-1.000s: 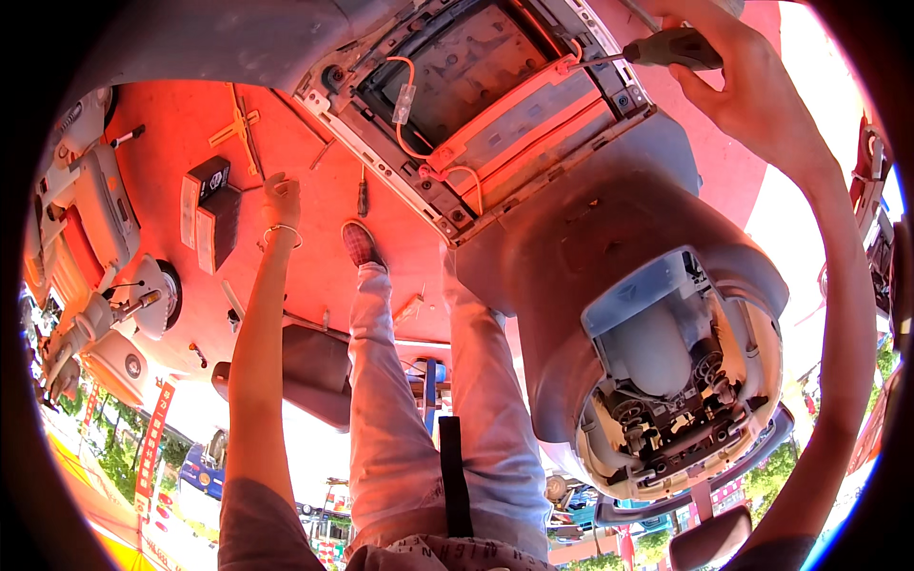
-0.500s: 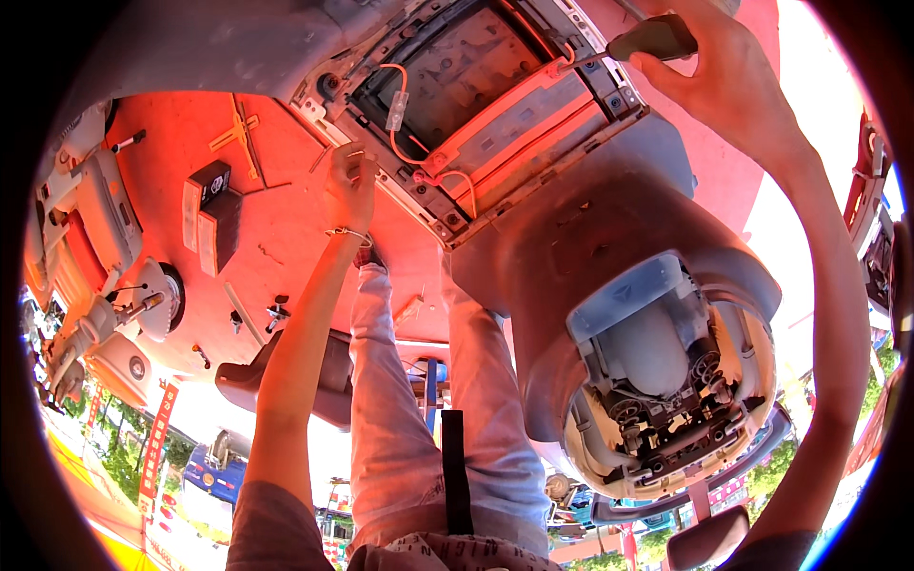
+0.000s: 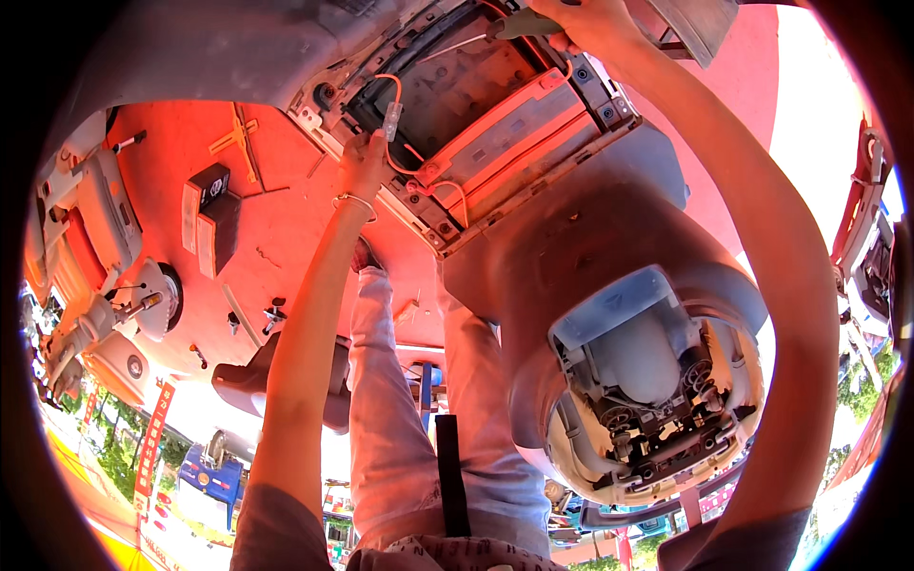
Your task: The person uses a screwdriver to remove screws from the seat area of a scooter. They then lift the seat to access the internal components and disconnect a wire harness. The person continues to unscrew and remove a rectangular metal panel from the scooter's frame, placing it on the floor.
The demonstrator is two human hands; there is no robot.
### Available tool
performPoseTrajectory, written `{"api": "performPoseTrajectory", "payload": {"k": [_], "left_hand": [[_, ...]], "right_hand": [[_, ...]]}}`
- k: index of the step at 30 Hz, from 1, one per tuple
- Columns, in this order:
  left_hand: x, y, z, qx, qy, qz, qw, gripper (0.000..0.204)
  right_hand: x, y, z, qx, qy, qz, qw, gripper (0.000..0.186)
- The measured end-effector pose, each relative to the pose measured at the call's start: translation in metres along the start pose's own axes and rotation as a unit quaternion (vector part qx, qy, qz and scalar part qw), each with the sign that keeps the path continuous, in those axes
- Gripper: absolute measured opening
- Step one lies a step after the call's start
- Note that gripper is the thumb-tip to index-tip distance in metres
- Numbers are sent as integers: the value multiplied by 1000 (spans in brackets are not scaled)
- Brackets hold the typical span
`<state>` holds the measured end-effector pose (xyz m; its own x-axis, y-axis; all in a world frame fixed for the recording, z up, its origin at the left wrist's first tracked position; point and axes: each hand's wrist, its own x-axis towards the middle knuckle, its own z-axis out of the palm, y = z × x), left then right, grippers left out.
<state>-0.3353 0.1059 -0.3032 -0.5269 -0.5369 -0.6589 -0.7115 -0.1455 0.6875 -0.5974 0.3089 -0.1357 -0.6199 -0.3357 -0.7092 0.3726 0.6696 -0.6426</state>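
An orange wire with a small white connector (image 3: 391, 118) hangs at the near-left corner of the open compartment (image 3: 447, 105) in the grey scooter body (image 3: 590, 238). The left hand (image 3: 362, 164), a bangle on its wrist, reaches up just beneath the connector; its fingers touch the compartment's rim beside the wire, loosely curled, and whether they pinch the wire cannot be told. The right hand (image 3: 581, 21) is closed around a dark tool handle (image 3: 522, 24) at the compartment's far edge, well apart from the connector. Small parts and a black box (image 3: 217, 226) lie on the red floor (image 3: 276, 228) to the left.
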Motion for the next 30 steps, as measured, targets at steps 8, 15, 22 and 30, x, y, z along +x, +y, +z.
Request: {"api": "performPoseTrajectory", "payload": {"k": [8,15,22,30], "left_hand": [[-35,6,26,-148,-131,33,980,39],[-54,-2,3,-255,-185,-2,949,30],[-69,-18,-2,-296,-184,-12,937,34],[-63,-24,35,-191,-94,56,976,40]], "right_hand": [[91,122,0,-304,144,-115,935,41],[89,128,27,-260,81,-88,958,36],[62,117,29,-393,-53,-350,849,31],[81,115,58,-176,-43,-105,978,41]]}}
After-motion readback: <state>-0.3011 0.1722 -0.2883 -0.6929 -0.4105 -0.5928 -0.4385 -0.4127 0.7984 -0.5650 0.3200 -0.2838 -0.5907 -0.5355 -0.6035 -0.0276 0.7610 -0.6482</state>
